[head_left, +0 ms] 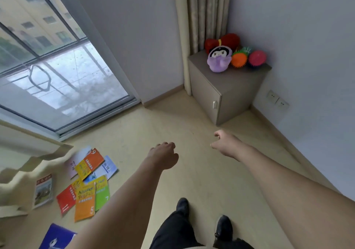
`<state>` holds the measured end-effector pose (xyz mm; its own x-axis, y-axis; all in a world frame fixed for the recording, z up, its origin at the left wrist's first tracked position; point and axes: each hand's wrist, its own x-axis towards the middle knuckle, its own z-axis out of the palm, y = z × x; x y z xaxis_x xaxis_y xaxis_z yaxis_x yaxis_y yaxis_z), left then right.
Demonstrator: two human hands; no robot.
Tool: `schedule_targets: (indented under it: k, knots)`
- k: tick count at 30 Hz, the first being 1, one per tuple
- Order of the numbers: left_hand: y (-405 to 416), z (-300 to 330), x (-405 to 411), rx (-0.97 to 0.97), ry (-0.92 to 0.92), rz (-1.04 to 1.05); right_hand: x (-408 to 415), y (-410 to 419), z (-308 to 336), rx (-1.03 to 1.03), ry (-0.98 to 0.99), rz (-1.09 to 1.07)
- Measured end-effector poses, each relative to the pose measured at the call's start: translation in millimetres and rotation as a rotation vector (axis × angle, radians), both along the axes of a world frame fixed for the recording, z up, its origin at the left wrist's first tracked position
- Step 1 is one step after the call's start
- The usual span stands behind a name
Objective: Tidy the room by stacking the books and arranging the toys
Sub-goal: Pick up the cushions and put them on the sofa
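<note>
Left hand (163, 157): centre of the frame, held out over the floor (192, 172), fingers curled in, holding nothing.
Right hand (223, 141): right of centre, fingers loosely curled, holding nothing.
Books (88, 181): scattered flat at lower left — orange, yellow, red and green covers overlapping; a blue book (55, 238) apart at the bottom edge.
Toys (234, 54): upper right, on the grey cabinet (221, 91) — purple plush (219, 60), red bow plush, orange and pink spiky balls, all close together.
</note>
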<state>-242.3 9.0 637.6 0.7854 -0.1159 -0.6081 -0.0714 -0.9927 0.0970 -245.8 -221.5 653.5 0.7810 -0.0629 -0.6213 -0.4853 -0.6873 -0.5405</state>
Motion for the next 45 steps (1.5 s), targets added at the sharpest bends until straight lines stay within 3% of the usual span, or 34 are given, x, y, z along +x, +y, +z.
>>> schedule_targets:
  k: [11,23,36,42,45]
  knots:
    - [-12.8,40.3,-149.1,-0.027,-0.174,0.146,-140.6,2.9,-0.4,0.033,0.009,0.141]
    - [25.5,-6.6,-369.5,0.013,-0.053,0.269,-343.0,-9.8,-29.5,0.009,0.06,0.101]
    - [-118.3,-47.1,-468.9,0.009,0.093,0.048,-457.6,-156.3,-65.9,-0.014,0.131,-0.04]
    - [-196.0,-99.6,-484.9,-0.015,0.149,0.008,-474.5,-233.2,-128.5,-0.121,0.232,0.062]
    - [-225.3,-162.6,-489.0,-0.031,0.225,0.036,-468.4,-260.4,-198.5,-0.168,0.275,0.16]
